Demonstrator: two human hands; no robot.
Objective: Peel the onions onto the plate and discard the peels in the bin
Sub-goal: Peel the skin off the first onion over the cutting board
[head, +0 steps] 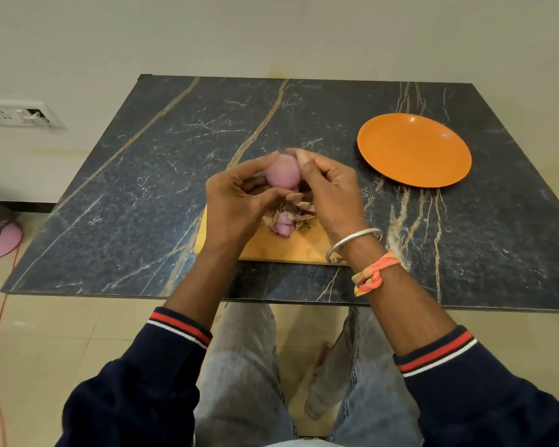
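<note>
Table (142, 188): dark stone-look top with gold veins, standing against a pale wall.
Plate (413, 150): orange, lying flat at about two o'clock from the hands, well apart from them.
Board (291, 248): wooden, lying near the table's front edge at six o'clock from the onion, partly hidden by both wrists.
Left hand (236, 201): curling round the onion from nine o'clock, fingertips pressing into its side.
Right hand (329, 191): gripping the onion from three o'clock, fingertips pinching at its top.
Onion (283, 174): smooth and pink, being held between both hands just above the board.
Peels (291, 217): papery brown and pink scraps piling on the board at six o'clock, under the onion.
Bangle (352, 241): silver, sitting on the right wrist.
</note>
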